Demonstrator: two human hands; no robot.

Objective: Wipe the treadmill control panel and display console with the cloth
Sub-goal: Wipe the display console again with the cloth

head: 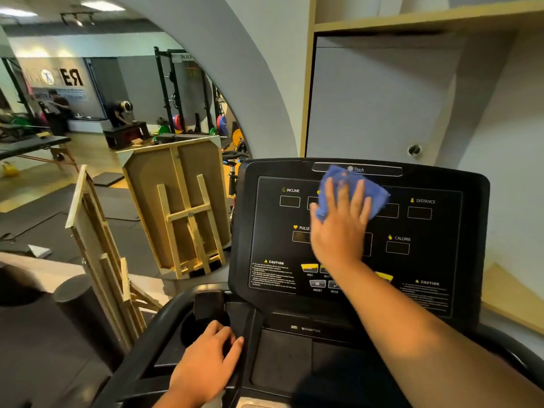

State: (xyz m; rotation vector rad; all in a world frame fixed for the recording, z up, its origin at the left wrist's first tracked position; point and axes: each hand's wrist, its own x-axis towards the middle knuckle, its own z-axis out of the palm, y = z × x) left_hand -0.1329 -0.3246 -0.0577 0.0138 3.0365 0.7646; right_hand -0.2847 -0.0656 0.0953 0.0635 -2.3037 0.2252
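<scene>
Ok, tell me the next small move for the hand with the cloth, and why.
Probably slide the right hand and the blue cloth right, toward the DISTANCE window. The cloth lies flat on the upper middle of the display console, the right side lies uncovered, and the left hand braces on the lower panel.

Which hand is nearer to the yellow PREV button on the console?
Right. The right hand presses the blue cloth just above the PREV button; the left hand rests far below.

Two bare forearms, sleeveless, no rings visible.
</scene>
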